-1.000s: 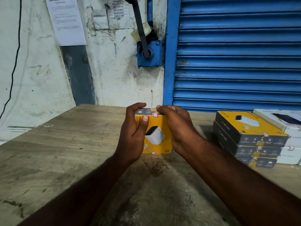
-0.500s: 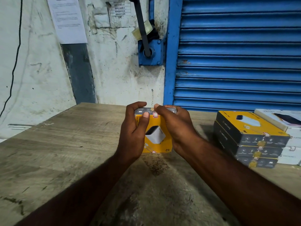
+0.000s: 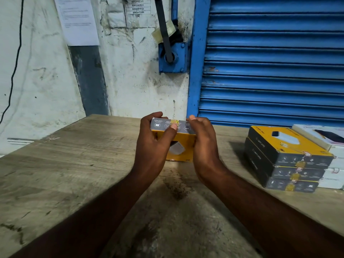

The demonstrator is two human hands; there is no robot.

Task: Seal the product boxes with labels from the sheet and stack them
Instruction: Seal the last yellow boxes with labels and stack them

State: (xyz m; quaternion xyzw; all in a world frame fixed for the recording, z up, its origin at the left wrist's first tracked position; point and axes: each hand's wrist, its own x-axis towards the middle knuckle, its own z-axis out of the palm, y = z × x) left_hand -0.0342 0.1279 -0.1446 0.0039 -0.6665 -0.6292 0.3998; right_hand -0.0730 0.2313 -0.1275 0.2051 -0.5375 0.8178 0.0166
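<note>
Head view: the left hand (image 3: 154, 146) and right hand (image 3: 204, 146) grip a yellow box (image 3: 183, 139) between them, standing on the table (image 3: 74, 164). The left thumb presses a label (image 3: 175, 121) onto its top. Right of the right hand, a stack (image 3: 290, 159) of three sealed boxes waits; this box looks nearly sealed, not yet stacked.

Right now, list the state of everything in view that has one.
yellow box, upright, held by both hands
label, stuck on box's top, thumb pressing it
left hand, gripping box, thumb on label
right hand, gripping box's right side
stack of boxes, three high, each labelled
shutter, down
</note>
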